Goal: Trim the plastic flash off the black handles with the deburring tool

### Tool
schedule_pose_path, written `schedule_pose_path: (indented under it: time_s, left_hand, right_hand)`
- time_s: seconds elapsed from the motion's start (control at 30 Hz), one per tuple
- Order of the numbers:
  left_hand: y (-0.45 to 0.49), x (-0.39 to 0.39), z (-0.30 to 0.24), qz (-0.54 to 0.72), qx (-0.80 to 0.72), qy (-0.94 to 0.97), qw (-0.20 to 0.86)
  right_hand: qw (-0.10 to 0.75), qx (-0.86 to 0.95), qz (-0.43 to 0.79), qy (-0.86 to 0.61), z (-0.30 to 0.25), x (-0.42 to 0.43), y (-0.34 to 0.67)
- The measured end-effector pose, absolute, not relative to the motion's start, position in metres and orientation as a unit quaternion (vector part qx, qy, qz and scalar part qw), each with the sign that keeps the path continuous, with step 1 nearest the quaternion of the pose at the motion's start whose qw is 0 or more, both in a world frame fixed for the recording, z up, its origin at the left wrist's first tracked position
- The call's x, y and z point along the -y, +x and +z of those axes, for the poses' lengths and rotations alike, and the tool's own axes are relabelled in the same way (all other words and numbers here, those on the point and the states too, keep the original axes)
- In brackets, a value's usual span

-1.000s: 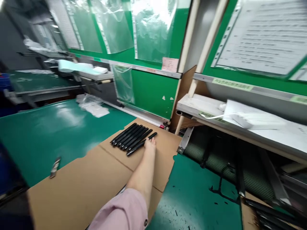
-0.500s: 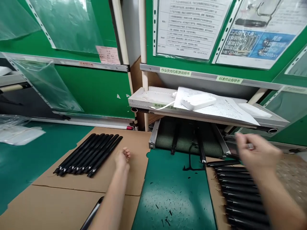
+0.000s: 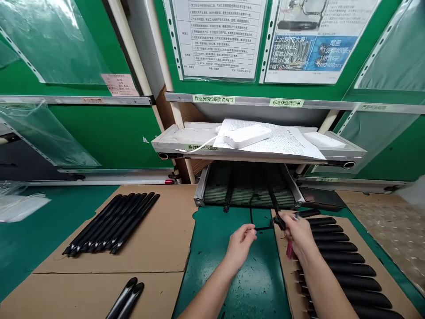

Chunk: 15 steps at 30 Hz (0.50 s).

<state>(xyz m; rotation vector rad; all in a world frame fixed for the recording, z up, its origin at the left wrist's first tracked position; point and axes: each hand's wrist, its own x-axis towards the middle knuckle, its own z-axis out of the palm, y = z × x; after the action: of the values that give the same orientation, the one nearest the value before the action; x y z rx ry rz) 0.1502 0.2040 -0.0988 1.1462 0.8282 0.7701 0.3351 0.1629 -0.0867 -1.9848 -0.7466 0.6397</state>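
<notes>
A thin, angular black plastic frame (image 3: 251,212) reaches from the conveyor mouth over the green table. My left hand (image 3: 239,248) pinches its near corner between thumb and fingertips. To the right, my right hand (image 3: 299,234) is closed at the near end of a long black strip (image 3: 272,195) that lies back onto the belt. A pink handle (image 3: 289,249) sticks out below that palm; the rest of this tool is mostly hidden by the fingers. Another long black piece (image 3: 229,190) lies on the conveyor belt (image 3: 242,188), to the left of the frame.
Several glossy black tubes (image 3: 114,223) lie in a row on the left cardboard (image 3: 174,221), with two more (image 3: 128,299) nearer. A stack of black tubes (image 3: 345,257) fills the right cardboard. Above the conveyor hangs a shelf (image 3: 166,138) with papers. Black scraps dot the green table (image 3: 202,274).
Both hands have moved to the middle, at the conveyor mouth; my left came right, my right came left. A second tube now shows on the near left cardboard. The view has shifted right.
</notes>
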Motion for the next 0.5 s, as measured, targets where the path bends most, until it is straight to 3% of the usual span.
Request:
schedule_pose_path:
  time_s: [0.1,0.2,0.37,0.43,0.5]
  left_hand:
    - [0.158,-0.19,-0.081,0.379,-0.258,0.444,0.77]
    - [0.151,-0.179,-0.052,0.457,-0.209,0.396,0.768]
    - [0.102,-0.171,-0.029,0.598,-0.351,0.436,0.574]
    - [0.079,-0.165,-0.049,0.563,-0.432,0.494,0.502]
    - [0.062,-0.158,-0.087,0.474,-0.49,0.579,0.447]
  right_hand:
    - [0.494,0.321,0.359,-0.723,-0.097,-0.111,0.29]
    - [0.523,0.315,0.521,-0.597,-0.102,-0.082,0.267]
    - [0.592,0.304,0.334,-0.667,-0.069,-0.112,0.337]
    - [0.527,0.35,0.262,-0.729,-0.056,-0.143,0.377]
    - [0.399,0.396,0.192,-0.805,-0.049,-0.182,0.408]
